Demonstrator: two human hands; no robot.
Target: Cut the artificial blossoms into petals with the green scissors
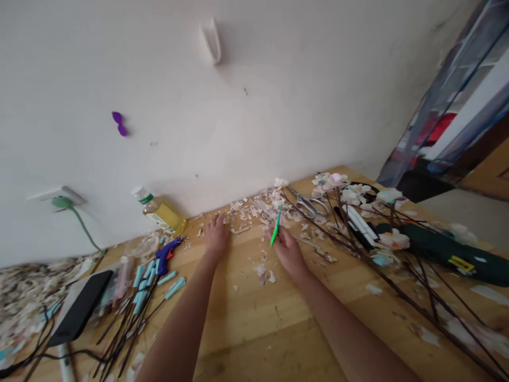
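My right hand (287,248) grips a thin green tool (275,225), its tip pointing up and away toward the wall. My left hand (217,234) lies on the wooden table (254,318) with its fingers reaching into pale shell scraps (248,209) heaped against the wall; whether it holds a piece is hidden. More small scraps (264,271) lie between my two hands.
Silver scissors (308,204) lie right of my hands, beside dark twigs with shell flowers (374,223) and a dark green tool (441,249). At left are a blue glue gun (167,253), light blue sticks (145,281), a yellow liquid bottle (161,212), a black phone (81,307) and a wall socket (59,197).
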